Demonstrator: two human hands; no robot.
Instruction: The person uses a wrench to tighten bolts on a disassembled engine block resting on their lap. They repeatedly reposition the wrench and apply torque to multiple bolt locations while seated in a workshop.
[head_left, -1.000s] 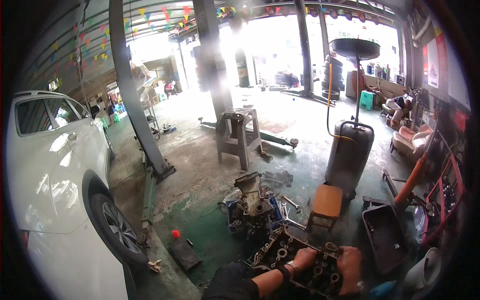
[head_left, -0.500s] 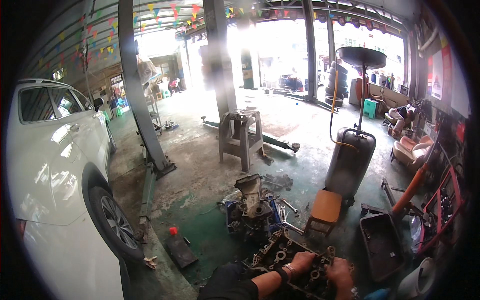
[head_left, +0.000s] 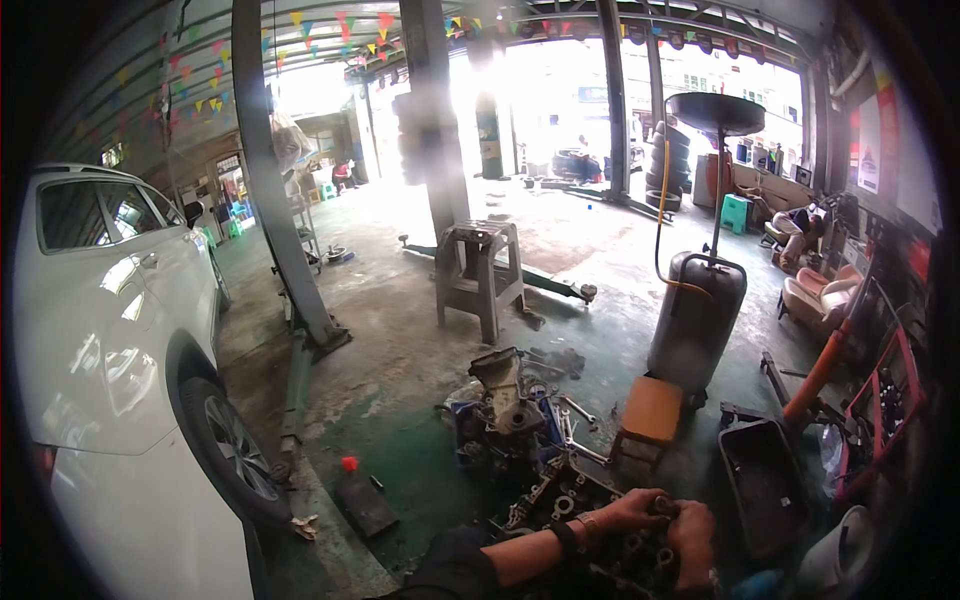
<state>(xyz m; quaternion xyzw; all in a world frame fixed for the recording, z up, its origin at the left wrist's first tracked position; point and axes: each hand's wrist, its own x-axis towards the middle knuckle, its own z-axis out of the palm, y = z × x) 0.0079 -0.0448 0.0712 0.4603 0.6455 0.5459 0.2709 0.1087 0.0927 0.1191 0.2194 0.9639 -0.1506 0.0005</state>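
Below me lies a greasy metal engine block (head_left: 545, 497) with round openings, partly covered by my forearms. Over its right part my two hands come together at a small, dark metal engine part (head_left: 662, 506) with a rounded end. My left hand (head_left: 630, 510) has its fingers curled against that part from the left. From the right, my right hand (head_left: 692, 530) closes on the same part. Its lower end is hidden by the fingers, so its exact kind does not show. Several more round metal pieces (head_left: 640, 550) show between my forearms.
Just beyond stands another engine assembly (head_left: 510, 400), with wrenches (head_left: 582, 445) beside it. A small wooden stool (head_left: 650, 410), a black tray (head_left: 762, 485) and a white bucket (head_left: 840, 550) are to the right. A white car (head_left: 120, 330) fills the left side.
My left hand has moved right, off the block's middle, to the metal part by my right hand. My right hand has shifted slightly up and right. The view has tilted a little.
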